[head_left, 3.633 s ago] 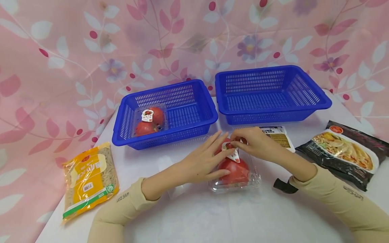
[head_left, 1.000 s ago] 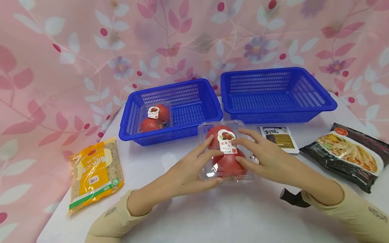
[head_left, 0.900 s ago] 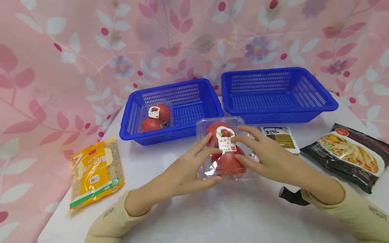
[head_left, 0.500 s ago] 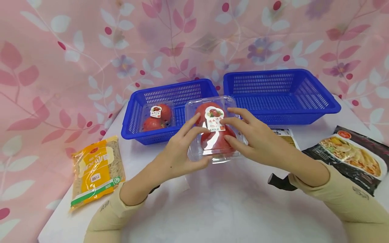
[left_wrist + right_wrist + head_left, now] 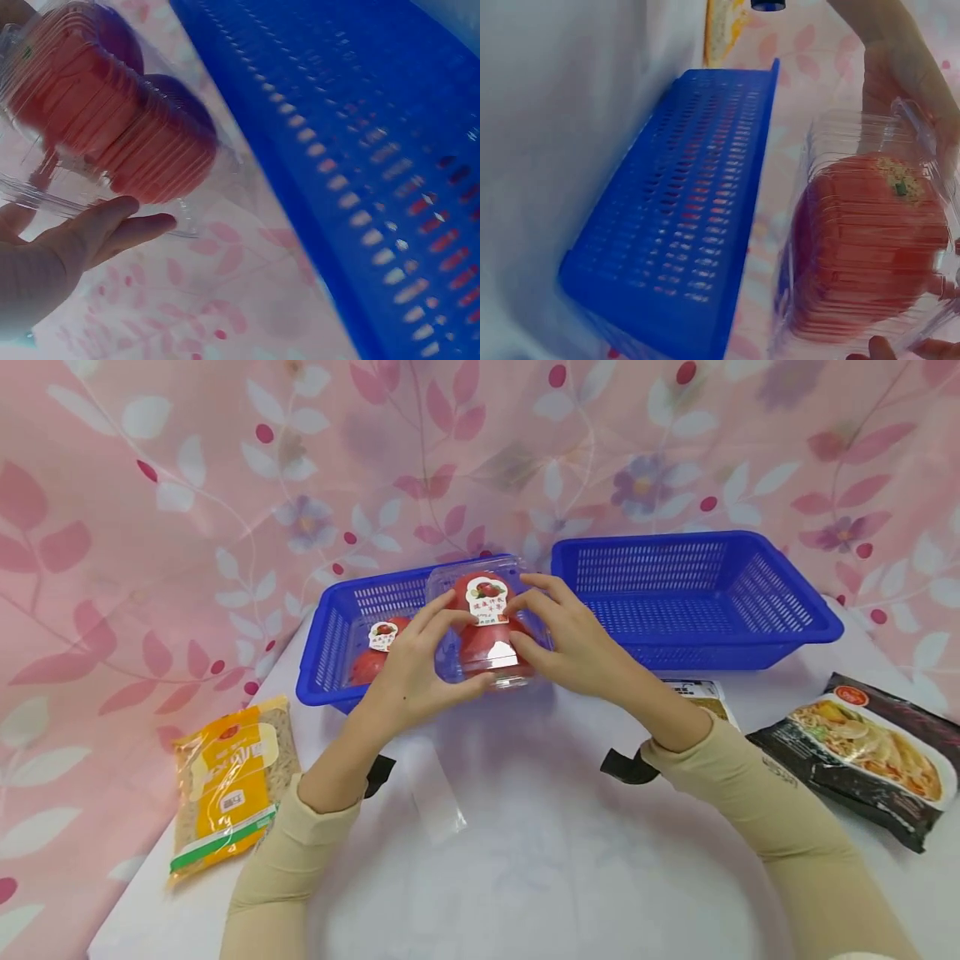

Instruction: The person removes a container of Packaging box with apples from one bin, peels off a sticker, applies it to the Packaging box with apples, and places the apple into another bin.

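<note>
A clear plastic box of red apples [image 5: 491, 647] with a white label is held in the air at the right part of the left blue basket [image 5: 317, 647]. My left hand [image 5: 412, 677] grips its left side, fingertips on the lid near the label. On the right side, my right hand [image 5: 573, 643] holds it with bent fingers and thumb. Both wrist views show the ribbed box raised above the basket's rim, apart from it. A second box of apples [image 5: 369, 666] lies inside that basket, partly hidden behind my left hand.
Another blue basket [image 5: 697, 656] stands at the back right. A yellow grain bag [image 5: 228, 785] lies left, a black noodle packet [image 5: 870, 743] right. A small flat packet [image 5: 705, 695] is partly covered by my right forearm. A whitish strip [image 5: 435, 793] lies on the table.
Earlier the box sat on the table with both hands at its label. Since then both hands have lifted it and carried it forward and left, up to the left basket.
</note>
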A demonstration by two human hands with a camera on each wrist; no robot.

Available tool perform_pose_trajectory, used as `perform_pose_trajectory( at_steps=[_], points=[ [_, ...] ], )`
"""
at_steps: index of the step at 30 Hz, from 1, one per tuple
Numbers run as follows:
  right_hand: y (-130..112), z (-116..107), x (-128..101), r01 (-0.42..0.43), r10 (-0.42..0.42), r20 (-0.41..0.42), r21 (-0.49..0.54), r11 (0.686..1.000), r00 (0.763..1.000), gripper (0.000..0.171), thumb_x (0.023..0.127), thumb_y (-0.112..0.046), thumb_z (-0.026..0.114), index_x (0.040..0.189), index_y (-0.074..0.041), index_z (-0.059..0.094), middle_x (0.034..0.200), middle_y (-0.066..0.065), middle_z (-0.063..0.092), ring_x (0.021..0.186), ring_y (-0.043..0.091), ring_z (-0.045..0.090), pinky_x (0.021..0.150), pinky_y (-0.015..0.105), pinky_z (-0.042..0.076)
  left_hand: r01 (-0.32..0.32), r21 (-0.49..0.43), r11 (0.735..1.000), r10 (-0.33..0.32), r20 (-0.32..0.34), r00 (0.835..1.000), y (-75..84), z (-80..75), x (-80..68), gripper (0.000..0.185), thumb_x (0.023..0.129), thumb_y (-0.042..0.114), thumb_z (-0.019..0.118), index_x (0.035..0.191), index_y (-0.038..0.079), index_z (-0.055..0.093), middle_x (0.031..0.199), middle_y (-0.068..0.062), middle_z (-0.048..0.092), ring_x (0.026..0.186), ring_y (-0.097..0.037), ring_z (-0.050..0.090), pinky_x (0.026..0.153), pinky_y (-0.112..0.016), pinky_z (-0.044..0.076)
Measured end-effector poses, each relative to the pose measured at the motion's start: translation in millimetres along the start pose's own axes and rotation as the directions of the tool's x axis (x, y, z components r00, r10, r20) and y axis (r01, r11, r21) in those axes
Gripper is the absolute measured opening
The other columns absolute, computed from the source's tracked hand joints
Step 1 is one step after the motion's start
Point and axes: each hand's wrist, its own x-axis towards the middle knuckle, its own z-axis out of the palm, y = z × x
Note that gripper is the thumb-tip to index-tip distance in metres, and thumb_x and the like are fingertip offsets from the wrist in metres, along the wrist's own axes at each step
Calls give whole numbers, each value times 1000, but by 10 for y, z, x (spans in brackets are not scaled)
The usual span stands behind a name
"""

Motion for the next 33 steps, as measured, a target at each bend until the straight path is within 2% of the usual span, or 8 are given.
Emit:
perform_pose_trajectory(
  at_steps=[2, 7, 11, 15, 23, 27, 33],
  points=[
    [57, 24, 82, 11, -11, -7, 19, 1000, 1000, 24, 86, -19, 63, 105, -6, 59, 136, 18, 37, 126, 29, 36, 91, 48, 42, -10, 2, 1000, 10, -11, 1000, -85, 0, 62, 60, 69, 39, 78, 117, 13, 55, 143, -8, 35, 130, -25, 33, 97, -46, 37],
    [207, 116, 290, -35, 35, -1, 27, 999, 999, 27, 84, -20, 64, 107, -8, 59, 136, 17, 38, 124, 31, 39, 90, 46, 43, -25, -22, 999, 24, -34, 999, -311, 12, 217, 57, 69, 34, 79, 116, 12, 57, 141, -10, 37, 130, -24, 33, 99, -45, 35],
    [318, 217, 469, -47, 49, -27, 45, 998, 998, 26, 83, -17, 63, 106, -6, 60, 133, 17, 41, 124, 31, 38, 95, 45, 39, 4, -25, 1000, -5, -54, 999, -457, 22, 331, 55, 69, 33, 79, 115, 11, 58, 140, -10, 39, 129, -22, 33, 99, -44, 36],
    [421, 314, 579, -63, 66, -54, 62, 996, 996, 25, 82, -15, 63, 105, -4, 61, 128, 18, 43, 123, 30, 38, 97, 43, 37, 53, -14, 999, -53, -41, 998, -571, 48, 405, 57, 68, 39, 79, 114, 13, 60, 139, -8, 41, 128, -21, 34, 99, -43, 36],
    [613, 530, 661, -96, 99, -42, 79, 992, 994, 22, 82, -14, 63, 103, -4, 62, 124, 17, 45, 121, 27, 39, 98, 40, 36, 121, -10, 993, -121, -4, 993, -782, 139, 437, 57, 68, 41, 79, 114, 13, 61, 139, -9, 40, 128, -24, 35, 98, -45, 36],
    [680, 636, 655, -121, 122, -1, 84, 989, 993, 21, 84, -13, 61, 103, -4, 62, 122, 16, 47, 117, 27, 41, 96, 41, 37, 134, 8, 991, -134, 22, 991, -906, 210, 420, 57, 67, 44, 78, 112, 12, 62, 137, -10, 43, 128, -24, 36, 99, -45, 35],
    [752, 767, 625, -190, 183, 70, 99, 977, 981, 23, 86, -15, 58, 106, -4, 61, 122, 15, 48, 117, 26, 41, 96, 41, 38, 164, 11, 986, -164, 60, 985, -1002, 279, 364, 59, 68, 46, 77, 113, 12, 62, 136, -13, 44, 127, -27, 37, 97, -45, 37]
  ],
)
